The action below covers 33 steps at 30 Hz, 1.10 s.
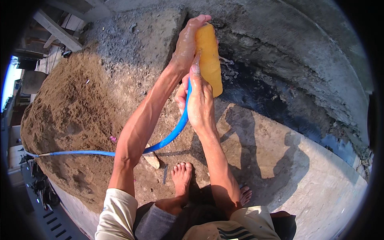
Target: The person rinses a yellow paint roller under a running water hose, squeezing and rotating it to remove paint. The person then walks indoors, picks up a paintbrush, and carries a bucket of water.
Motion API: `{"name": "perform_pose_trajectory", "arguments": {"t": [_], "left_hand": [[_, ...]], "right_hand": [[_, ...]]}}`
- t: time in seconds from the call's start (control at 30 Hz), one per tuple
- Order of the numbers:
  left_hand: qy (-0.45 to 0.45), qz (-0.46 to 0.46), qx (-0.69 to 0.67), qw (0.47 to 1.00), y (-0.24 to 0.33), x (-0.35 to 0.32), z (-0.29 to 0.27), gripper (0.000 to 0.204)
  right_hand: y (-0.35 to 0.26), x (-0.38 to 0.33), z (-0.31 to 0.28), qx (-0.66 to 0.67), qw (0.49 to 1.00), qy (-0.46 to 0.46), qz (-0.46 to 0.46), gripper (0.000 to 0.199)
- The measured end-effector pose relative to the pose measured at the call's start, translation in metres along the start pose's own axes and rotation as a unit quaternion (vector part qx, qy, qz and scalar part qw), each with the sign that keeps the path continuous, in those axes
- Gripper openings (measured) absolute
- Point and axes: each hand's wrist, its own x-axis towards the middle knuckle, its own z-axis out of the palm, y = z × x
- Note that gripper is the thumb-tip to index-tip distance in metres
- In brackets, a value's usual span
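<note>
At the lower centre of the frame, two bare feet [182, 176] stand on the concrete ledge [328, 188], with a wood scrap [152, 159] just beyond the one on the left. Above them, at the centre, the right hand [201, 98] is curled around a blue hose [172, 138], its thumb lying along the upper end; the hose bends down and left, passes under the left forearm and runs across the sand pile [76, 120]. The yellow block [209, 60] lies at upper centre, immediately right of both hands, its long axis nearly vertical in the frame, the lower end tipped slightly right. The left hand [186, 46] is the closer one, partly open and gripping the block's upper left side; some fingers are hidden behind it. The right hand sits beside the lower left edge; whether it touches, I cannot tell. Beyond, dark water [256, 94] fills a channel below the grey wall [340, 52] at upper right.
</note>
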Motion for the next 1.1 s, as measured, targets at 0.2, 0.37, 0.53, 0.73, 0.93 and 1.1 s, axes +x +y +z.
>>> {"name": "perform_pose_trajectory", "arguments": {"t": [0.2, 0.37, 0.53, 0.73, 0.93, 1.1], "left_hand": [[0.046, 0.046, 0.084, 0.994, -0.002, 0.001, -0.008, 0.060], [0.049, 0.075, 0.010, 0.996, 0.001, 0.012, -0.021, 0.052], [0.084, 0.036, 0.037, 0.995, -0.002, 0.002, -0.024, 0.038], [0.109, 0.063, -0.007, 0.992, -0.006, 0.009, -0.030, 0.041], [0.074, 0.037, 0.006, 0.997, -0.003, 0.006, -0.018, 0.046], [-0.001, 0.045, -0.017, 0.999, -0.003, 0.017, -0.029, 0.053]], "right_hand": [[0.019, -0.007, -0.010, -0.037, 0.999, 0.021, 0.029, 0.057], [0.047, -0.006, -0.026, -0.066, 0.995, 0.052, 0.053, 0.062], [0.015, -0.007, 0.006, -0.097, 0.995, 0.003, 0.006, 0.058], [0.042, 0.000, -0.010, -0.066, 0.997, 0.022, 0.041, 0.061], [0.034, -0.008, -0.004, -0.105, 0.994, 0.025, 0.016, 0.059], [0.024, -0.009, 0.005, -0.092, 0.996, 0.005, 0.001, 0.057]]}}
